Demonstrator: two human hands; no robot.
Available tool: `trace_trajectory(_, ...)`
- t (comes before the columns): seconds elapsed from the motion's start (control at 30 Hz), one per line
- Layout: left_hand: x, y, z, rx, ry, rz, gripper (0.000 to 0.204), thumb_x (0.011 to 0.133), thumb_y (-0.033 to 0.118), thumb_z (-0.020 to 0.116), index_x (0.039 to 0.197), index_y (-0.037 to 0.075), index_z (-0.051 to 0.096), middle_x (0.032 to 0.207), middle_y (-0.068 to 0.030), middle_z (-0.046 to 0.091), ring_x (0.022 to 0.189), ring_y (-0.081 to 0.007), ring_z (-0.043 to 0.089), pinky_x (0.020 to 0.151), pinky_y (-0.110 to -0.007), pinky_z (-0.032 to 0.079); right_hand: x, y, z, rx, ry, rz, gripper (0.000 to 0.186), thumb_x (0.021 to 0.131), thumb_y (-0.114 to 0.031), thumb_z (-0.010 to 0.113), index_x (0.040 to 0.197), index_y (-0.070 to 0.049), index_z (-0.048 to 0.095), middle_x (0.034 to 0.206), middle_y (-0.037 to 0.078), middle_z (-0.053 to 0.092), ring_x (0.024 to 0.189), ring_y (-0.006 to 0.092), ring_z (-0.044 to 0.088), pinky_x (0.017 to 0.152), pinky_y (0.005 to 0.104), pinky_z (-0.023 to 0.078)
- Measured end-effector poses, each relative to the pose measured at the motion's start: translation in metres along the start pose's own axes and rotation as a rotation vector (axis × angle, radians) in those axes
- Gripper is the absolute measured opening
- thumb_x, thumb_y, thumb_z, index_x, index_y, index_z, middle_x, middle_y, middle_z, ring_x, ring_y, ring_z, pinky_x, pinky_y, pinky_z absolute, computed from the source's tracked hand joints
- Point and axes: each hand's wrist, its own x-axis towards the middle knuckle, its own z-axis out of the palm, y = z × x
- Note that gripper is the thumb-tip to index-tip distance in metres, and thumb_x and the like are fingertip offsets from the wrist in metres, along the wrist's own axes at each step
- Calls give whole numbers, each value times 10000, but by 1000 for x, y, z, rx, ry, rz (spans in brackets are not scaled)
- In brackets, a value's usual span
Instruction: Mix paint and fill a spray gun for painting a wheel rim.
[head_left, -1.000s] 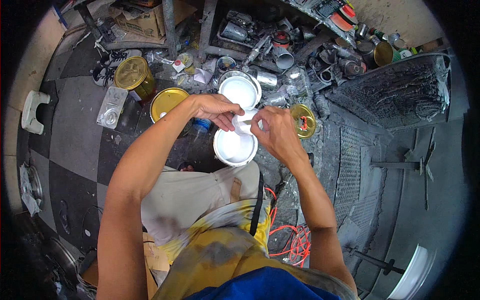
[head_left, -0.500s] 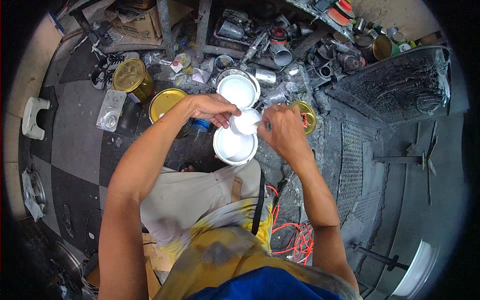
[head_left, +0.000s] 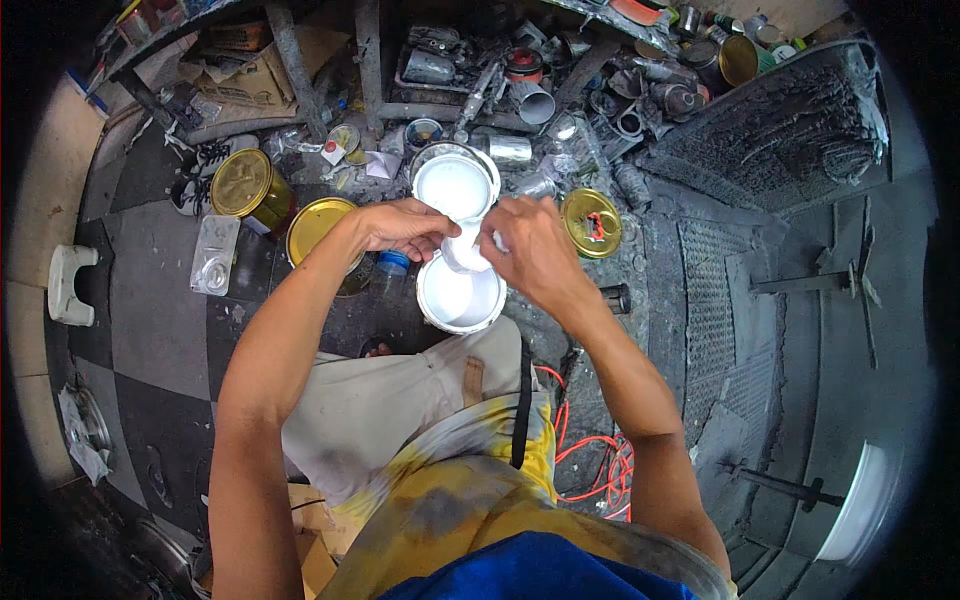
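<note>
My left hand (head_left: 410, 230) has its thumb and fingers closed on the left rim of a small white cup (head_left: 463, 250). My right hand (head_left: 537, 252) is pinched at the opposite side of this cup; its fingertips are partly hidden, so whether they grip the rim or something in it does not show. The cup appears tilted above a lower white tub (head_left: 492, 285), which has white liquid inside. Just beyond it stands another white tub (head_left: 491, 178), filled with white material.
Gold-lidded cans (head_left: 241, 183) stand to the left, near a clear plastic tray (head_left: 214, 256). A blue-capped bottle (head_left: 393, 263) is beside the tubs. To the right lies a gold lid (head_left: 591, 223); red cable (head_left: 600, 460) coils below. Cluttered cans (head_left: 430, 67) line the back.
The view has shifted slightly. My right hand has come closer to my left, and the small cup looks more tilted over the lower tub.
</note>
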Motion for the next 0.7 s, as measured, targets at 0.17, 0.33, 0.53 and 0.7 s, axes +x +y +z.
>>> trace_trajectory(0.17,-3,1,-2,-24,-45,13,323,900,365,744,1042,85,669,845,12,594,712,-100,642,610,-231,518,-6,-4,-11,89,-146,30,80,777,-104,715,799,-41,671,850,138,653,846,316,609,754,447,419)
trace_trajectory(0.33,2,-1,-1,-57,-42,9,341,903,374,740,1062,80,668,899,-7,622,763,-111,660,660,-232,532,-2,4,4,53,76,47,84,787,-108,709,810,-34,678,842,137,654,837,318,609,763,436,417)
trace_trajectory(0.53,0,-1,-4,-93,-61,15,361,893,373,755,1083,78,671,945,-26,651,792,-124,661,707,-247,540,-14,-3,-11,65,-95,73,74,797,-100,695,800,-26,694,836,136,662,839,315,624,765,441,426)
trace_trajectory(0.7,2,-1,-2,-107,-70,7,371,900,346,755,1119,60,665,983,-39,662,817,-140,676,724,-253,555,-7,1,-5,81,-6,103,85,803,-119,703,794,-34,693,829,138,658,837,315,634,769,441,424)
